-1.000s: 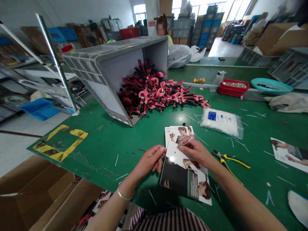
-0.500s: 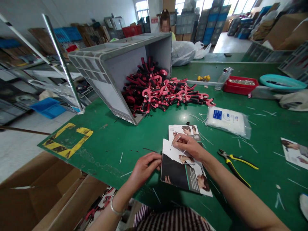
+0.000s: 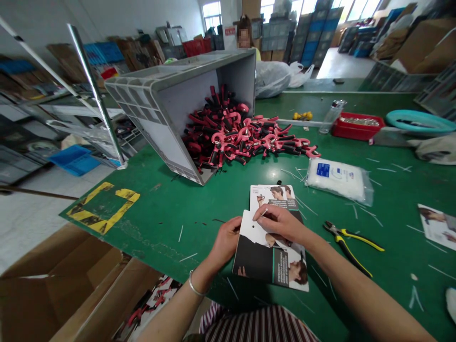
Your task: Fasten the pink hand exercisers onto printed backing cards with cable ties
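Observation:
My left hand (image 3: pixel 226 240) grips the left edge of a printed packaging card (image 3: pixel 265 256) and holds it tilted above the green table (image 3: pixel 171 209). My right hand (image 3: pixel 281 223) rests on the card's upper part, fingers pinched on a thin white tie that pokes out near a hole in the card. A stack of the same cards (image 3: pixel 272 195) lies flat just beyond. Further back, a tipped grey crate (image 3: pixel 167 109) spills a pile of pink and black hand grippers (image 3: pixel 242 135).
Yellow-handled pliers (image 3: pixel 351 242) lie right of my hands. A clear bag of white ties (image 3: pixel 337 179) sits beyond them. A red tray (image 3: pixel 358 126), a teal basin (image 3: pixel 420 121) and another card (image 3: pixel 438 225) are at the right. A cardboard box (image 3: pixel 53 285) stands below left. A person (image 3: pixel 245 35) sits behind the crate.
My left hand moved back to the card's left edge and took hold of it. My right hand slid the white tie toward the hole at the card's top.

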Demonstrator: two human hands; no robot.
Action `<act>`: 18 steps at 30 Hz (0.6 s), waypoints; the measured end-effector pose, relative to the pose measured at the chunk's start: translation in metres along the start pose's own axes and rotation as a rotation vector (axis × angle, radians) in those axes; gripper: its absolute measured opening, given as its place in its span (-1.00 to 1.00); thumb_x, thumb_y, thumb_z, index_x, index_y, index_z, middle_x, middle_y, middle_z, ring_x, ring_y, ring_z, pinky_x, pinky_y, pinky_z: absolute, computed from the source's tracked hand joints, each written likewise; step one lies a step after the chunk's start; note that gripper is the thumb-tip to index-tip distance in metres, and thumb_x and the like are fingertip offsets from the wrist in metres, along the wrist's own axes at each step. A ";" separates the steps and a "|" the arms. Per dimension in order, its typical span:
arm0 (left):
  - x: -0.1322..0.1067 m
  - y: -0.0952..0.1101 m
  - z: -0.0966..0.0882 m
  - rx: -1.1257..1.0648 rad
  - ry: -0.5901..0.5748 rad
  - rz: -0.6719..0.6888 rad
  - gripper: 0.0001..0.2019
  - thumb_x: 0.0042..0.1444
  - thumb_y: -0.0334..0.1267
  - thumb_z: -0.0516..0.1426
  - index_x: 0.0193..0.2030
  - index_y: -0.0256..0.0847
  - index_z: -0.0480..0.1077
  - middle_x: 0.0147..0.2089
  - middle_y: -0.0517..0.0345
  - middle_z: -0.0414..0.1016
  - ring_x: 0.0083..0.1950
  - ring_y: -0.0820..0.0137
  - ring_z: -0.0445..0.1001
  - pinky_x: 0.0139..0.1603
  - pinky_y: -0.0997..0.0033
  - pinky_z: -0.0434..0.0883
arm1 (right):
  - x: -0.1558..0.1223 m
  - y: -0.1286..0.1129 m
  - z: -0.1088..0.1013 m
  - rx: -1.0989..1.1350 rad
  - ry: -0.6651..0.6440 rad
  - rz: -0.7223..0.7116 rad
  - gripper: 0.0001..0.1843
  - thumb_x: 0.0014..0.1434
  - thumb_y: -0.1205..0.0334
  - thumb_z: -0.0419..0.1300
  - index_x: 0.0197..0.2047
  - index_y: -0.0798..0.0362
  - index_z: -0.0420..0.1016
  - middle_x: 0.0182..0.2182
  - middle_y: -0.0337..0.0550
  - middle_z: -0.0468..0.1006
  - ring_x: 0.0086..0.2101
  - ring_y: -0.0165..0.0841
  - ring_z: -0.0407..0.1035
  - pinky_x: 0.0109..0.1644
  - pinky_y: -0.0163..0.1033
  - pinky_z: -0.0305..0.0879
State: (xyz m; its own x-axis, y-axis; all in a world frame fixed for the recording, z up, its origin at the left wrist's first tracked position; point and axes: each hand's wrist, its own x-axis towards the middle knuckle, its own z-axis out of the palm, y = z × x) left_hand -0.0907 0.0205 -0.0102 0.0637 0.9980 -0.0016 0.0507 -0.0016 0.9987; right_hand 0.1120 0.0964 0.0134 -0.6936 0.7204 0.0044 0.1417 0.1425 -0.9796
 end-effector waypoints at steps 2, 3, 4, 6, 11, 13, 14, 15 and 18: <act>0.000 0.002 -0.002 0.008 -0.002 0.054 -0.85 0.06 -0.23 0.26 -0.27 -0.23 0.59 -0.24 0.08 0.52 -0.23 0.36 0.42 -0.18 0.45 0.36 | 0.000 0.001 -0.003 0.021 -0.024 -0.001 -0.73 0.27 0.03 0.16 -0.13 0.05 0.50 -0.37 -0.23 0.42 -0.41 -0.43 0.24 -0.35 -0.33 0.13; -0.001 0.002 -0.002 0.003 0.004 0.064 -0.86 0.06 -0.22 0.27 -0.29 -0.23 0.59 -0.24 0.07 0.52 -0.22 0.36 0.42 -0.17 0.45 0.36 | 0.000 0.001 -0.004 0.025 -0.033 0.004 -0.72 0.27 0.03 0.15 -0.13 0.06 0.50 -0.36 -0.22 0.42 -0.40 -0.42 0.25 -0.34 -0.33 0.14; -0.001 0.003 -0.001 -0.015 0.016 0.047 -0.85 0.05 -0.21 0.27 -0.30 -0.24 0.59 -0.24 0.07 0.52 -0.23 0.36 0.43 -0.17 0.45 0.35 | 0.000 0.002 -0.005 0.021 -0.037 0.011 -0.71 0.27 0.02 0.15 -0.13 0.06 0.50 -0.36 -0.22 0.43 -0.40 -0.41 0.26 -0.33 -0.32 0.15; -0.003 0.006 0.001 -0.114 0.032 -0.060 -0.78 0.03 -0.15 0.29 -0.24 -0.24 0.57 -0.26 0.09 0.53 -0.27 0.37 0.44 -0.22 0.46 0.36 | 0.000 0.001 -0.005 -0.007 -0.038 0.014 -0.73 0.22 0.03 0.20 -0.13 0.04 0.50 -0.34 -0.22 0.45 -0.37 -0.39 0.29 -0.29 -0.30 0.19; -0.008 0.025 0.007 -0.313 0.123 -0.261 -0.59 0.17 0.04 0.15 0.03 -0.21 0.43 -0.22 0.12 0.55 -0.30 0.41 0.46 -0.31 0.51 0.33 | 0.000 -0.003 0.002 -0.161 0.041 0.022 -0.68 -0.01 0.18 0.39 -0.17 0.00 0.48 -0.31 -0.28 0.48 -0.33 -0.37 0.31 -0.20 -0.27 0.19; -0.009 0.033 0.007 -0.256 0.142 -0.248 -0.58 0.22 0.06 0.09 0.03 -0.21 0.41 -0.17 0.11 0.55 -0.24 0.39 0.46 -0.25 0.50 0.35 | 0.000 -0.003 0.005 -0.169 0.065 -0.003 -0.77 0.04 0.18 0.37 -0.22 0.00 0.49 -0.30 -0.27 0.49 -0.30 -0.36 0.32 -0.16 -0.26 0.19; -0.009 0.036 0.007 -0.225 0.128 -0.246 -0.58 0.22 0.07 0.09 0.02 -0.22 0.41 -0.17 0.10 0.55 -0.22 0.38 0.46 -0.23 0.49 0.35 | 0.001 -0.002 0.006 -0.156 0.067 -0.019 -0.80 0.06 0.18 0.35 -0.23 0.00 0.49 -0.28 -0.26 0.50 -0.28 -0.36 0.33 -0.14 -0.25 0.19; -0.008 0.037 0.006 -0.201 0.109 -0.245 -0.58 0.22 0.07 0.10 0.02 -0.23 0.40 -0.18 0.10 0.55 -0.22 0.38 0.47 -0.22 0.48 0.36 | 0.001 -0.002 0.007 -0.141 0.072 -0.027 -0.82 0.08 0.18 0.34 -0.23 0.00 0.50 -0.27 -0.26 0.50 -0.27 -0.35 0.33 -0.13 -0.25 0.18; -0.002 0.037 0.001 -0.141 0.074 -0.207 -0.56 0.19 0.05 0.14 0.06 -0.23 0.37 -0.20 0.10 0.55 -0.23 0.37 0.47 -0.21 0.46 0.37 | 0.000 0.001 0.008 -0.122 0.095 -0.010 -0.78 0.09 0.17 0.34 -0.19 0.00 0.49 -0.30 -0.27 0.49 -0.30 -0.36 0.31 -0.17 -0.26 0.18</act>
State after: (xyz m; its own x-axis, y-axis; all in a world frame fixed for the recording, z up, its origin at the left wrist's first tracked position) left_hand -0.0876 0.0185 0.0264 -0.0066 0.9781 -0.2079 -0.0846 0.2066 0.9748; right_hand 0.1070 0.0911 0.0110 -0.6260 0.7788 0.0385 0.2239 0.2268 -0.9479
